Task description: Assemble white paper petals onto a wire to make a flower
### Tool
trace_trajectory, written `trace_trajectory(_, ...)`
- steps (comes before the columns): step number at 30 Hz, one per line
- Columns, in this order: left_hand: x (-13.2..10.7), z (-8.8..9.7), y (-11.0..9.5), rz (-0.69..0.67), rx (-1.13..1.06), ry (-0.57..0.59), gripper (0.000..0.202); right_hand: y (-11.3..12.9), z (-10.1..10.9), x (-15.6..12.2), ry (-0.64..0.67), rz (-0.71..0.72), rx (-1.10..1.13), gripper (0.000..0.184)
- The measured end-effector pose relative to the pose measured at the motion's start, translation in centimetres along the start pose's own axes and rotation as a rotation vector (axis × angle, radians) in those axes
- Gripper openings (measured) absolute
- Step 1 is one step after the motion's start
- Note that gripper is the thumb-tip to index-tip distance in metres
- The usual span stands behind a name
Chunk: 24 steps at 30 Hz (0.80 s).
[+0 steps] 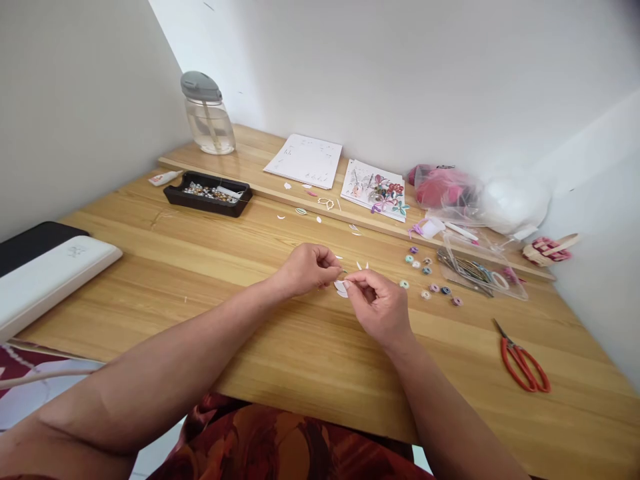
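My left hand (311,269) is pinched just above the table's middle, its fingertips at a tiny greenish sliver too small to name. Close beside it, my right hand (381,305) has thumb and finger closed at the edge of a small white paper piece (341,287) with a curved outline. The fingertips of both hands nearly meet there. Behind them lie narrow white slips (363,266), and farther back a small green-edged leaf shape (301,211) and a petal-like outline (326,203).
Several thread bobbins (434,288) lie right of my hands, near a clear tray (517,291) of metal tools. Red-handled scissors (525,367) rest at the right. A black bead tray (207,202), a water jar (210,127) and paper sheets (305,160) stand toward the back.
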<state>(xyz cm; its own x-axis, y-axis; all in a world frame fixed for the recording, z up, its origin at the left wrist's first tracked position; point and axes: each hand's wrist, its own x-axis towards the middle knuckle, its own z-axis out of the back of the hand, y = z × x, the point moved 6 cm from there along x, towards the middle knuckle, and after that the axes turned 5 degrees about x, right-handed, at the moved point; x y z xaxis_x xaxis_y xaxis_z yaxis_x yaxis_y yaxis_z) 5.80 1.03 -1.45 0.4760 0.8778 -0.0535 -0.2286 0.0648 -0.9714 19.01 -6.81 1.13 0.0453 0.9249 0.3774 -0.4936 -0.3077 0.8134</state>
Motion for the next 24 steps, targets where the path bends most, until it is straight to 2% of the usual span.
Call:
trace_trajectory(2,0.0,-0.6,0.1,-0.001,0.037,0.091,0.011,0.3,0.5,0.1,-0.008,0.039,-0.046,0.008)
trace_trajectory(5,-0.2,-1.2,0.1,0.015,0.014,0.215,0.014,0.0,1.0,0.4,-0.021,0.011,-0.025,0.008)
trace_trajectory(8,-0.5,-1.5,-0.2,0.031,-0.064,0.299,0.015,-1.3,1.2,0.8,-0.019,-0.091,0.089,0.010)
trace_trajectory(11,-0.7,-1.5,-0.5,0.050,-0.132,0.328,0.017,-2.9,0.9,1.1,0.002,-0.243,0.235,0.015)
trace_trajectory(14,-0.6,-1.2,-0.5,0.060,-0.202,0.280,0.021,-4.1,-0.1,1.0,0.041,-0.396,0.410,0.021)
trace_trajectory(17,-0.2,-0.6,-0.4,0.054,-0.267,0.165,0.024,-4.2,-1.0,0.6,0.081,-0.464,0.498,0.023)
trace_trajectory(20,0.1,0.0,-0.1,0.039,-0.258,0.034,0.023,-3.6,-1.4,0.3,0.101,-0.430,0.440,0.021)
trace_trajectory(24,0.1,0.5,0.2,0.015,-0.126,-0.084,0.017,-2.0,-1.0,0.1,0.081,-0.285,0.254,0.017)
